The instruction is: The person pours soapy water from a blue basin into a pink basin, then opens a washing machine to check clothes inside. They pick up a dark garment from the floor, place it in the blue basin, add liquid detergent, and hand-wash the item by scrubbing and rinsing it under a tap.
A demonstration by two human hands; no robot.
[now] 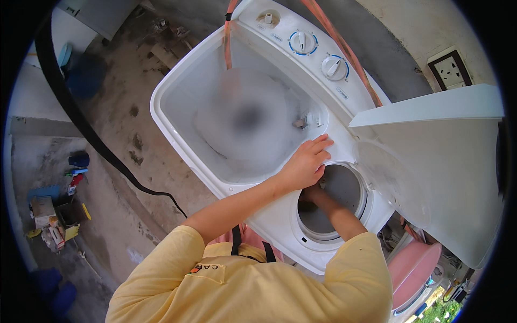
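Observation:
A white twin-tub washing machine (264, 218) stands in front of me. My left hand (307, 163) rests on the panel between its two tubs, fingers stretched out and holding nothing. Down inside the small round spin tub (362, 188) on the right reaches my right arm. The right hand (313, 194) is in shadow by the tub's left wall, and its fingers are hidden. In the larger wash tub (180, 116) to the left, the bottom looks hazy and blurred. An orange hose (228, 48) hangs over that tub's far edge.
A raised whitish lid (436, 161) stands at the right. Two dials (303, 42) sit on the back panel, where another orange hose (344, 46) crosses. Beside the machine are a pink basin (414, 269) and a wall socket (450, 70). A black cord (102, 148) arcs at left.

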